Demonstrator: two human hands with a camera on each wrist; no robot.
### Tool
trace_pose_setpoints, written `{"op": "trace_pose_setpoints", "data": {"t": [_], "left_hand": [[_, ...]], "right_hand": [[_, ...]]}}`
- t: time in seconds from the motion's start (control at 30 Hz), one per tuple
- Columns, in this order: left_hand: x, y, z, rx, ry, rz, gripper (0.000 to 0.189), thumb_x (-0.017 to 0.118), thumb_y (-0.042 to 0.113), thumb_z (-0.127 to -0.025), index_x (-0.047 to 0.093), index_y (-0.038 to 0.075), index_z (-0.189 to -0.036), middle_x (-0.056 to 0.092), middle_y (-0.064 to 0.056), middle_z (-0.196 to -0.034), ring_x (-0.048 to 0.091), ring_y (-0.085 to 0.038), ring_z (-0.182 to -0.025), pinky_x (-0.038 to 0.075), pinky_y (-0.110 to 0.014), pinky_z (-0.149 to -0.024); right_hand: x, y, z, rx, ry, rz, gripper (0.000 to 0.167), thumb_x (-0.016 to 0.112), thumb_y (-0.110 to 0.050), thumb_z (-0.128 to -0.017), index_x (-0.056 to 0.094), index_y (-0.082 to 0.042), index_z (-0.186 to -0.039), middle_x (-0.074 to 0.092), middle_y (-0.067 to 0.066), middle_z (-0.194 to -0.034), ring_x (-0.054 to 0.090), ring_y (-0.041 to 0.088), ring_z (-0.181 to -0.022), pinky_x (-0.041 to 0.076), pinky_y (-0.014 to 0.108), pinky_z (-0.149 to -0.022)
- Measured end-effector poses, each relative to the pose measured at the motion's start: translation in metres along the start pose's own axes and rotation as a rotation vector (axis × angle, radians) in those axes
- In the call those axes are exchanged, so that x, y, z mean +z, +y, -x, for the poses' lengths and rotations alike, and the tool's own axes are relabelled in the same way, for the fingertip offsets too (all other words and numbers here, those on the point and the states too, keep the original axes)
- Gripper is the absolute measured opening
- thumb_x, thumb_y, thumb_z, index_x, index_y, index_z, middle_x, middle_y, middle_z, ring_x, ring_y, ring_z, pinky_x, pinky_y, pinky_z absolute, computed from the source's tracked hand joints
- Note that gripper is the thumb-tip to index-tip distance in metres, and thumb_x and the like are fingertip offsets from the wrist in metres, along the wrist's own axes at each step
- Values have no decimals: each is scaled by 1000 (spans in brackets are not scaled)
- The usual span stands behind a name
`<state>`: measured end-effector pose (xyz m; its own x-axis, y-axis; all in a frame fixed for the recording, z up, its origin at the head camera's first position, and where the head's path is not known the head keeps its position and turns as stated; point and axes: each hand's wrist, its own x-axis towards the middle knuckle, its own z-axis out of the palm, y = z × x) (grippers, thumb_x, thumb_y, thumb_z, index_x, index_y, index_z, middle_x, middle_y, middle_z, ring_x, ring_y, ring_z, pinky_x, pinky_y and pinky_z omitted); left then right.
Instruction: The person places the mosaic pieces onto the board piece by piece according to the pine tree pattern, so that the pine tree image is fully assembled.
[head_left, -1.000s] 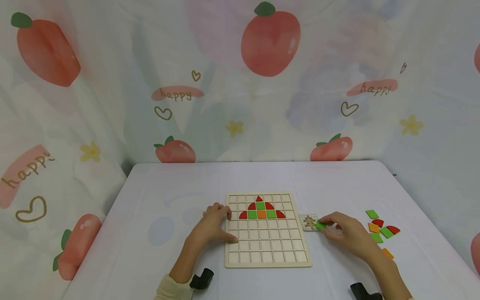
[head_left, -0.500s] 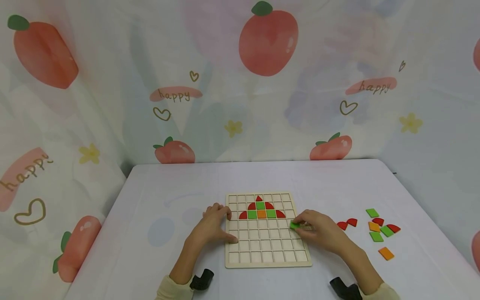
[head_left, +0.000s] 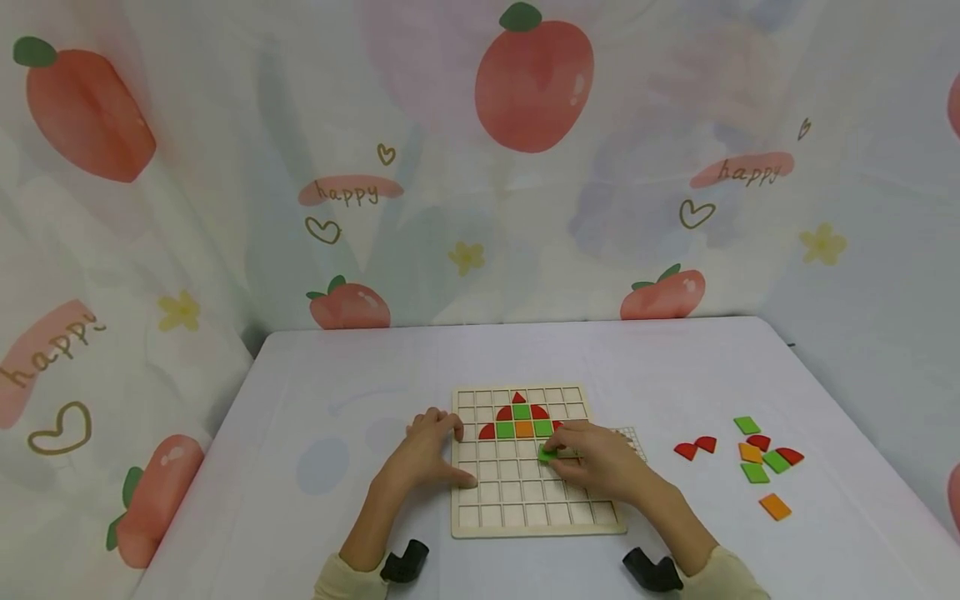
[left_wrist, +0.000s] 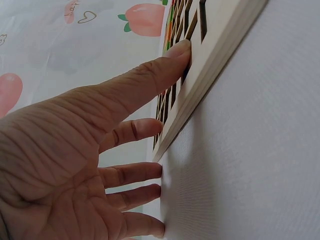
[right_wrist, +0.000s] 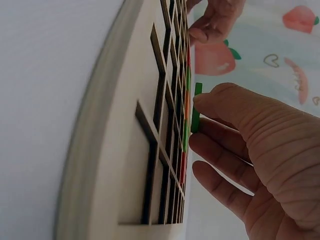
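Note:
A wooden grid board (head_left: 487, 518) lies on the table. Near its top, a red triangle tile (head_left: 517, 397) stands above rows of green squares, red curved tiles and one orange square tile (head_left: 522, 428). My left hand (head_left: 429, 454) rests at the board's left edge, thumb on the frame and fingers spread, as the left wrist view shows too. My right hand (head_left: 600, 460) pinches a green square tile (right_wrist: 198, 107) between thumb and fingers, close over the cells just below the lowest tile row. That hand partly covers the red tile at the row's right end.
Right of the board, a small pattern card (head_left: 630, 437) is mostly hidden by my right hand. Two red tiles (head_left: 685, 451) lie farther right, then a loose group of green, red and orange tiles (head_left: 753, 473). A printed curtain (head_left: 525, 233) rises behind the table.
My right hand has carried the green tile leftward from beside the pattern card to over the board, uncovering two red tiles on the table. My left hand has stayed in place.

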<state>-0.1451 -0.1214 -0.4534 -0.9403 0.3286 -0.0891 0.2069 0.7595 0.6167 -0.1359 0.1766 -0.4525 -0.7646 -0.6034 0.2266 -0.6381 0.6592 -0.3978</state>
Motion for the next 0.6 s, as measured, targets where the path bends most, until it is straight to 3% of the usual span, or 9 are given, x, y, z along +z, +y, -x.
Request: {"op": "trace_pose_setpoints", "data": {"t": [0.27, 0.6], "left_hand": [[2, 0, -1, -3, -2, -22, 58, 99, 32, -64, 57, 15, -100, 52, -6, -107, 45, -28, -107, 46, -47, -85], [1, 0, 1, -4, 0, -10, 57, 99, 31, -64, 58, 14, -100, 52, -7, -109, 46, -29, -109, 46, -51, -90]], "right_hand": [[9, -7, -13, -69, -7, 18, 9, 80, -12, -88, 75, -14, -95, 69, -7, -96, 65, 10, -91, 57, 32, -81], [18, -8, -23, -149, 41, 29, 8, 80, -6, -87, 77, -11, -93, 70, -2, -94, 66, 13, -86, 58, 30, -78]]}}
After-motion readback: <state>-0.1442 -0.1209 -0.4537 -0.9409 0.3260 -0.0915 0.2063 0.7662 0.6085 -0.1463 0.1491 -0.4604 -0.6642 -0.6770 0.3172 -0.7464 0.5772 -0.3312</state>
